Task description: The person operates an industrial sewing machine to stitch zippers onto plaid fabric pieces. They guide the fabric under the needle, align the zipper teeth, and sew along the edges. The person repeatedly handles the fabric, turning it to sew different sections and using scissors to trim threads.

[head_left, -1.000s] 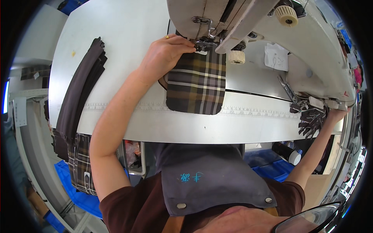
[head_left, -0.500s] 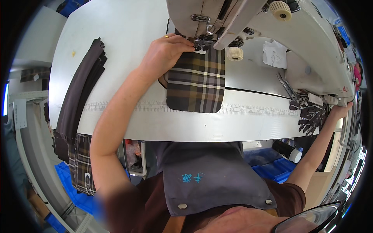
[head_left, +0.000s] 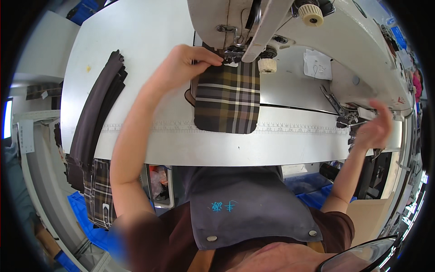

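A plaid fabric panel (head_left: 226, 104) with rounded corners lies under the presser foot (head_left: 233, 53) of the white sewing machine (head_left: 344, 50). My left hand (head_left: 186, 68) reaches in from the left, fingers closed together at the panel's top by the foot; what they grip there is too small to make out. My right hand (head_left: 376, 127) is raised at the machine's right end, slightly blurred, fingers apart and holding nothing visible. Beneath and behind it are metal snips (head_left: 331, 100) and small dark pieces, partly hidden.
A stack of dark fabric strips (head_left: 97, 104) lies on the left of the white table (head_left: 226, 149), above folded plaid pieces (head_left: 97, 186) hanging at the edge. A white paper piece (head_left: 317, 64) rests beside the machine. Blue bins (head_left: 310, 192) and a dark bottle (head_left: 328, 171) are below the table.
My right hand has left the machine's right end, moving inward and lifting with fingers spreading. My left hand has shifted slightly left and down, its fingertips still at the presser foot.
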{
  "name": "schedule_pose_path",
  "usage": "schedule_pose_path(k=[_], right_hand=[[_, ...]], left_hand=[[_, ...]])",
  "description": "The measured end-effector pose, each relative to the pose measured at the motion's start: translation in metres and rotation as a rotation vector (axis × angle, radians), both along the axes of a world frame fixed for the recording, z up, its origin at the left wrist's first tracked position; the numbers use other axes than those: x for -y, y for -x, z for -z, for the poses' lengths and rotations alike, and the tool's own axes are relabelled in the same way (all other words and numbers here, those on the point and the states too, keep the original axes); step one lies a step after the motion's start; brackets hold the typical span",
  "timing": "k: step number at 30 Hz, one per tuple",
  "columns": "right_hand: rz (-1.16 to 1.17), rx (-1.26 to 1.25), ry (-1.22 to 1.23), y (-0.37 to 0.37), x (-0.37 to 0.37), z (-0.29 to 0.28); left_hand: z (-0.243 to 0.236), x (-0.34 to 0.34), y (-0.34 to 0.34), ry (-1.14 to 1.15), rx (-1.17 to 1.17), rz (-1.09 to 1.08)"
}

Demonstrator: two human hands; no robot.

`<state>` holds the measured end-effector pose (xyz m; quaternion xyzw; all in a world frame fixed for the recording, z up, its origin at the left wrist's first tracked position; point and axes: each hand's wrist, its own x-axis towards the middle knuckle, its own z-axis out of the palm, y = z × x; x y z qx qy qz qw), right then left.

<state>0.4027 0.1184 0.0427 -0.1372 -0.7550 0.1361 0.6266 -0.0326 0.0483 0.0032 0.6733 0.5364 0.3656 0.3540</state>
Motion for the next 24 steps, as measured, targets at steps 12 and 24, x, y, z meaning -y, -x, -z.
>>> schedule_pose_path(k=[12,24], right_hand=[[-0.027,0.845,0.031,0.192,0.037,0.051],[0.002,0.858,-0.029,0.183,0.043,0.049]], left_hand=[[0.053,-0.139,-0.014,-0.215,-0.094,-0.823],[0.065,-0.166,0.011,-0.284,0.101,-0.963]])
